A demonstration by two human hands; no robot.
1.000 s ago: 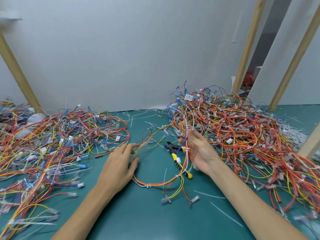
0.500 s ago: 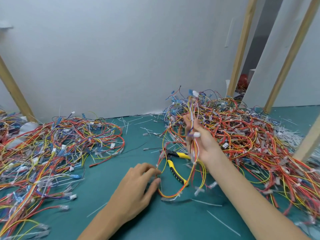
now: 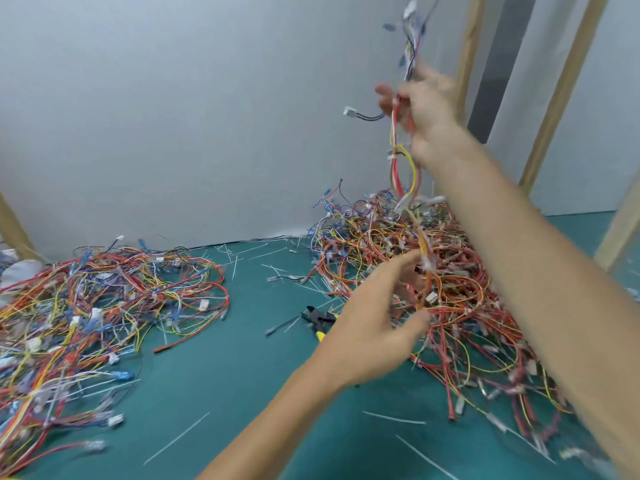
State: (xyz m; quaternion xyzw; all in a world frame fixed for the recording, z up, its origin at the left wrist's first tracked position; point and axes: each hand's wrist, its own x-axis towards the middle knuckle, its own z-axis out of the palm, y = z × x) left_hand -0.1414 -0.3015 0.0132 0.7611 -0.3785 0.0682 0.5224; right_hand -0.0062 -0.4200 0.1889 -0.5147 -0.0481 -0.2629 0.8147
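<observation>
Wire harness (image 3: 403, 168) hangs above the right wire pile (image 3: 467, 306), its lower end reaching the pile's top. Right hand (image 3: 420, 112), high above the pile, fingers clamped round the harness. Left hand (image 3: 377, 317) in front of the pile, fingers spread beside the lower strands; contact blurred, cannot tell. Cutters (image 3: 320, 320) just left of the pile.

A loose heap of coloured wires (image 3: 104, 306) spreads over the left of the teal table (image 3: 225, 393). A denser, mostly red heap (image 3: 467, 306) lies at the far right by the grey wall (image 3: 173, 116). Between them lie yellow-handled cutters (image 3: 320, 320), with white cable-tie offcuts (image 3: 176, 438) scattered nearer.
</observation>
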